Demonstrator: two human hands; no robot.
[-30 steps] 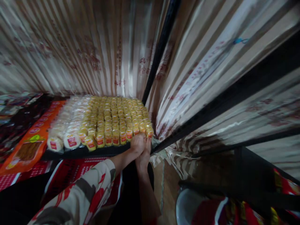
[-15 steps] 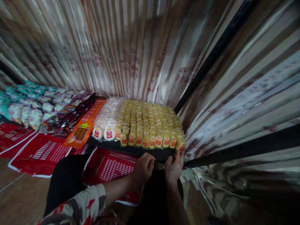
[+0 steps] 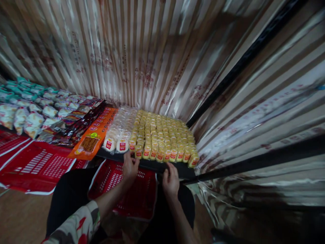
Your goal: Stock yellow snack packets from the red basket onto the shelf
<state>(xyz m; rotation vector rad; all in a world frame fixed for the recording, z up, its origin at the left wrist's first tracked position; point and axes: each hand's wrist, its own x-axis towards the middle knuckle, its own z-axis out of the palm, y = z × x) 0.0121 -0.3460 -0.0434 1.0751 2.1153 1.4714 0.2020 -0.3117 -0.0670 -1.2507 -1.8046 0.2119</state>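
Note:
Rows of yellow packaged cakes [image 3: 165, 135] with red labels fill the right end of a dark shelf [image 3: 162, 166]. My left hand [image 3: 130, 167] is at the shelf's front edge. Its loosely bent fingers reach the lower front of the leftmost yellow packs; whether they touch is hard to tell. My right hand [image 3: 170, 179] hovers before the middle of the yellow rows, fingers curved and thumb apart, with nothing visible in it. White round packaged cakes [image 3: 122, 145] with red labels stand just left of the yellow ones.
An orange packet of brown sticks [image 3: 92, 140] lies left of the white packs, beside dark red packets [image 3: 81, 118] and white-and-teal bags [image 3: 35, 120]. Red baskets [image 3: 61, 162] sit below the shelf. Striped curtain [image 3: 152, 51] and black poles [image 3: 228, 78] enclose the back and right.
My left hand has moved left and forward to the packs' front. My right hand has come away from the rightmost yellow pack, moving left. The view has shifted slightly.

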